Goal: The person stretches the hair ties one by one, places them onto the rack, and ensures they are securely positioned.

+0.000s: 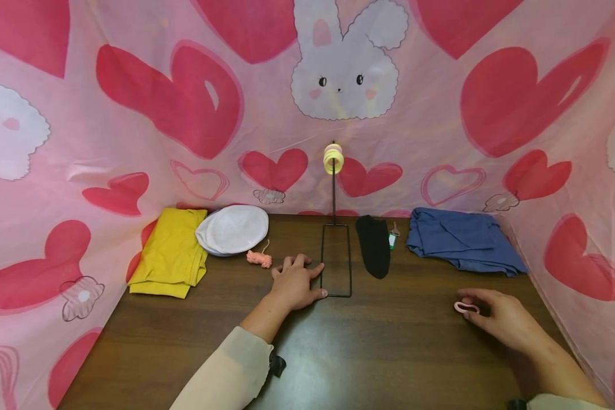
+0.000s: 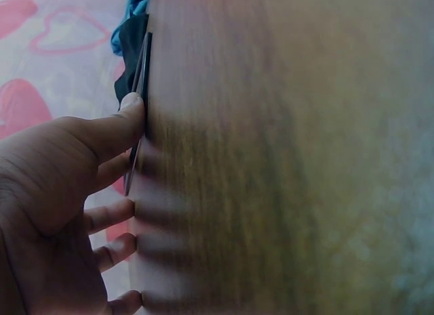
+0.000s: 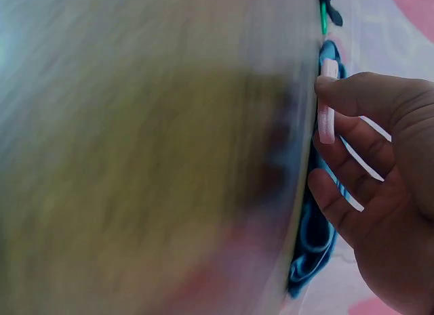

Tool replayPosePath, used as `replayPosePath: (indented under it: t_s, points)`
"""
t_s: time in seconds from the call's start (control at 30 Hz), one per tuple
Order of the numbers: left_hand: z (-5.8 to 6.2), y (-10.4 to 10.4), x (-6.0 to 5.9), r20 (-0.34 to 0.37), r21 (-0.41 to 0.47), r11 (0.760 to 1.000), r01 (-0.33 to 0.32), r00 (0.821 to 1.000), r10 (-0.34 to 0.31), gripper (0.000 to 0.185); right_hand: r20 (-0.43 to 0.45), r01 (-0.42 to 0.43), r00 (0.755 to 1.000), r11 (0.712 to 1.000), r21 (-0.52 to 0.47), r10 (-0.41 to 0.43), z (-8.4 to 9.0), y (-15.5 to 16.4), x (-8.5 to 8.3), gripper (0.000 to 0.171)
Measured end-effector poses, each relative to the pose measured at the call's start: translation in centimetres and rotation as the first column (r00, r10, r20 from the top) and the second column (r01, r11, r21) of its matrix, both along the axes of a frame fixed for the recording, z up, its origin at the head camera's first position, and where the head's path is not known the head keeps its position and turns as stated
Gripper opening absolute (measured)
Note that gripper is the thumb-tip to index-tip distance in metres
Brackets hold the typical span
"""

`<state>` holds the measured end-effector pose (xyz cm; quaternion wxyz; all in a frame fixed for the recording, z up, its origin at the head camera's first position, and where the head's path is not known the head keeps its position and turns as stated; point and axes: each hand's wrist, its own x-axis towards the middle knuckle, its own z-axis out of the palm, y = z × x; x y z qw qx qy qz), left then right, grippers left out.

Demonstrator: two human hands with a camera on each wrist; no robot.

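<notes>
A black wire stand [image 1: 349,259] has a rectangular base on the brown table and an upright rod, with yellow and pink rings [image 1: 333,159] hung near the top. My left hand [image 1: 297,285] lies at the base's left side, its thumb and index finger touching the wire and the other fingers spread on the table. Off to the right, my right hand [image 1: 507,319] pinches a small pink ring [image 3: 327,112] between thumb and fingertips, over the table. In the head view this ring shows as an oval loop.
Yellow folded cloth [image 1: 171,256], a white round cap-like item [image 1: 236,228] and a coral yarn bundle [image 1: 259,259] lie at left. Right of the stand are a black sock [image 1: 374,247], a key with a green-and-white tag [image 1: 393,239] and blue folded cloth [image 1: 456,239]. A pink printed curtain [image 1: 277,131] encloses the table.
</notes>
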<state>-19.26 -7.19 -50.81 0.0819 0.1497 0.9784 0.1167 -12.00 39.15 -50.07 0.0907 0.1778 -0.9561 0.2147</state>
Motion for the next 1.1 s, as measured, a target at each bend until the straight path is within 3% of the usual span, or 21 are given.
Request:
replayPosePath:
  t_s: [0.2, 0.83, 1.1]
  points:
    - [0.1, -0.1, 0.0, 0.000, -0.001, 1.000, 0.002, 1.000, -0.002, 0.073, -0.025, -0.067, 0.998, 0.996, -0.061, 0.066, 0.7, -1.8, -0.8, 0.041]
    - [0.3, 0.0, 0.2, 0.012, 0.009, 1.000, -0.002, 1.000, 0.002, 0.072, -0.109, -0.183, 0.978, 0.983, -0.017, 0.180, 3.5, -7.7, -3.4, 0.042]
    - [0.2, 0.0, 0.1, 0.007, 0.008, 1.000, -0.001, 1.000, 0.001, 0.072, -0.142, -0.199, 0.971, 0.979, -0.048, 0.191, 4.6, -9.7, -4.1, 0.041]
